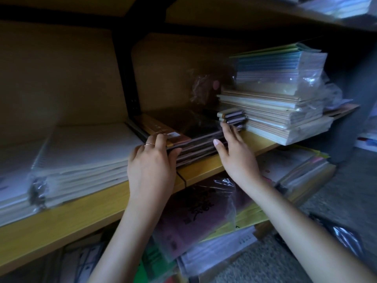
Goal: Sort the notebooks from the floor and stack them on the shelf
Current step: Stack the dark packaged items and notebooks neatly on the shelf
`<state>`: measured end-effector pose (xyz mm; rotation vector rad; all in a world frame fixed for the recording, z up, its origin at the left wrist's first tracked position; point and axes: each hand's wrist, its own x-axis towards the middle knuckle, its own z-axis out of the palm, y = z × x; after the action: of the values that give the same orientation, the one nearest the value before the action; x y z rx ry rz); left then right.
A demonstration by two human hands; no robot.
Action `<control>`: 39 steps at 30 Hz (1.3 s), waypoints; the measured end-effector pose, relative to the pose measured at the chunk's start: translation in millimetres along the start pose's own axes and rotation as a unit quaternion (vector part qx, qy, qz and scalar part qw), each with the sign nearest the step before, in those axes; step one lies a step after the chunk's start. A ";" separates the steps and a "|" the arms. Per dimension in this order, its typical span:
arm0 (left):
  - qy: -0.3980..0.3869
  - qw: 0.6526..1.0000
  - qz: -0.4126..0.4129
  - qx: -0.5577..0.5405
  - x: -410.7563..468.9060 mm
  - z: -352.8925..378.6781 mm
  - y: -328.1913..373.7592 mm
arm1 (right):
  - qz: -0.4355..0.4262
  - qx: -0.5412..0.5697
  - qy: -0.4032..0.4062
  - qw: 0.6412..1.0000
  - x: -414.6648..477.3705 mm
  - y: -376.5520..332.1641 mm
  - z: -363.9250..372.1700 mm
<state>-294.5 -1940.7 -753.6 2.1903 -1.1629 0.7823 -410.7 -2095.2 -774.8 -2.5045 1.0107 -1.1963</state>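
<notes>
Two hands square the dark notebook stack (183, 127) on the shelf (61, 217): left hand (152, 160) grips its near corner; right hand (234, 152), fingers straight, presses its right side. Uneven pushing could slide copies off.

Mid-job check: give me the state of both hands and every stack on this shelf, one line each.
Dark stack, flat on the shelf, edges uneven.
Left hand, grips that stack's front corner.
Right hand, fingers straight, against its right side.
White stack, plastic-wrapped, flat, untouched.
Tall stack, flat, partly wrapped.
</notes>
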 end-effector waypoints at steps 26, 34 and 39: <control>0.100 0.971 0.165 -0.143 -42.4 -19.8 26.5 | -0.116 0.059 -0.036 0.991 -80.1 12.6 -16.1; -0.117 0.874 0.444 -0.163 -132.6 31.5 81.3 | -0.078 -0.070 -0.101 0.989 -231.7 135.6 -16.0; -0.253 0.836 0.444 -0.199 -166.5 77.7 93.7 | 0.236 -0.196 -0.214 0.927 -288.4 240.4 -20.8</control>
<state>-432.5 -1948.7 -906.6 1.4613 -2.4341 0.2024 -674.0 -2085.5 -1043.1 -2.4004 1.7088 -0.3105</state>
